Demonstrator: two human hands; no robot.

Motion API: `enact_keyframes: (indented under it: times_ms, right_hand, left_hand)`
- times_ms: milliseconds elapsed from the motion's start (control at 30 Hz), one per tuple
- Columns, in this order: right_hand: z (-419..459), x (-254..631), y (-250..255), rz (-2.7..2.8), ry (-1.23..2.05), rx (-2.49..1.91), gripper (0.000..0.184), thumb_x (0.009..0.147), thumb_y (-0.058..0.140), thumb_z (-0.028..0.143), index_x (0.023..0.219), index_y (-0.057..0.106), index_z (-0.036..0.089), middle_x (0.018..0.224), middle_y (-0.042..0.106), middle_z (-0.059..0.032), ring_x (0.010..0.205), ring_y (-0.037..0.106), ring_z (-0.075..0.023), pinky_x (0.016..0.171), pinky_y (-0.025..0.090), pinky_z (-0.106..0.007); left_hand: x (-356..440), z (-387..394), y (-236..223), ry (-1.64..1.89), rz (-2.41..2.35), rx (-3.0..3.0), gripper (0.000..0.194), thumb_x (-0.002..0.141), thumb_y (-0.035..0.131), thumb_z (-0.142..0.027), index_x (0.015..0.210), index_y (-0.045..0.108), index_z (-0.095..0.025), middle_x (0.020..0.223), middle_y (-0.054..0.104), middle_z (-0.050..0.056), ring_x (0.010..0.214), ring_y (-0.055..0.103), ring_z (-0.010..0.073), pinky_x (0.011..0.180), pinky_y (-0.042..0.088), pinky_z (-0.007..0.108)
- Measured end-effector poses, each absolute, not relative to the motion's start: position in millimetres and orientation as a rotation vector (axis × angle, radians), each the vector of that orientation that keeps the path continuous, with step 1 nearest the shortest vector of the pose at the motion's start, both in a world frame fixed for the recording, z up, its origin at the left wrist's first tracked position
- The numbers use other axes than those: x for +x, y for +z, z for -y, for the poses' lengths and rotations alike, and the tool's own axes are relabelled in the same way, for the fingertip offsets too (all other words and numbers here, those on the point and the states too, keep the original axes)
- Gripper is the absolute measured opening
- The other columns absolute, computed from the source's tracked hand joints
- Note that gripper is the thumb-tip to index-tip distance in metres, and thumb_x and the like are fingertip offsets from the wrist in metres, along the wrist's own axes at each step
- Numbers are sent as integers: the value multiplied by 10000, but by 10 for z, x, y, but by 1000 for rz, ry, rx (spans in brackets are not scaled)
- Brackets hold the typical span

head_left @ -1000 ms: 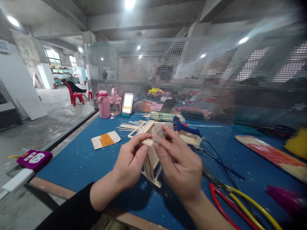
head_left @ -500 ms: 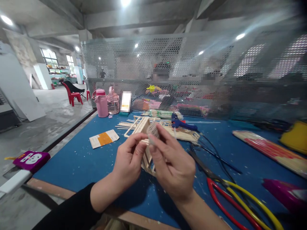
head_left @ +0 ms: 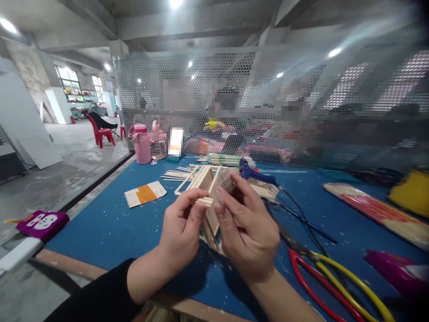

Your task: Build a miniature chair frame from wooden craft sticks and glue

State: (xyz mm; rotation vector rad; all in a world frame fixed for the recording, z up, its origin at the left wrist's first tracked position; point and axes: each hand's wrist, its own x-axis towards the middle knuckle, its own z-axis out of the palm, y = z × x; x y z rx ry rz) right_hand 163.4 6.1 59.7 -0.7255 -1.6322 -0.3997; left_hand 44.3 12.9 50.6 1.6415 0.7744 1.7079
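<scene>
Shifted slightly rightward since the earlier frame, the right hand (head_left: 250, 235) now sat a little apart from the left hand (head_left: 181, 223), its fingers pinching a greyish printed piece (head_left: 225, 180). Left thumb and forefinger gripped short, pale wooden sticks (head_left: 205, 201). Behind and below the fingertips, a wooden stick framework (head_left: 206, 178) showed over the blue tabletop (head_left: 110, 223); a blue glue gun (head_left: 256, 174) lay beyond, cutters with red and yellow handles (head_left: 303, 281) at right.

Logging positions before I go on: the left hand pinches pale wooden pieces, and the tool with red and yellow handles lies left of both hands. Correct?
Not quite: the head view shows the tool lying right of the right hand. The left hand does pinch pale wooden pieces.
</scene>
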Motion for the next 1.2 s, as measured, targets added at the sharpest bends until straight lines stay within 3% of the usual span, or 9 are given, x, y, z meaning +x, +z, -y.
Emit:
enact_keyframes:
  times_ms: [433, 1200]
  right_hand:
    - [-117, 1696, 573, 1749, -362, -705, 396, 817, 557, 147, 1198, 608, 243, 1282, 573, -104, 1126, 581, -247, 920, 504, -408]
    - [10, 1636, 518, 1844, -424, -600, 471, 792, 576, 128, 1245, 565, 257, 1372, 483, -108, 1162, 546, -268, 885, 525, -430]
  left_hand:
    - [421, -165, 503, 1709, -798, 1530, 261, 886, 495, -401, 979, 604, -183, 914, 652, 43, 856, 595, 160, 790, 469, 266]
    - [414, -162, 482, 1797, -760, 1543, 202, 873, 524, -325, 993, 620, -194, 942, 682, 37, 862, 631, 153, 787, 497, 261]
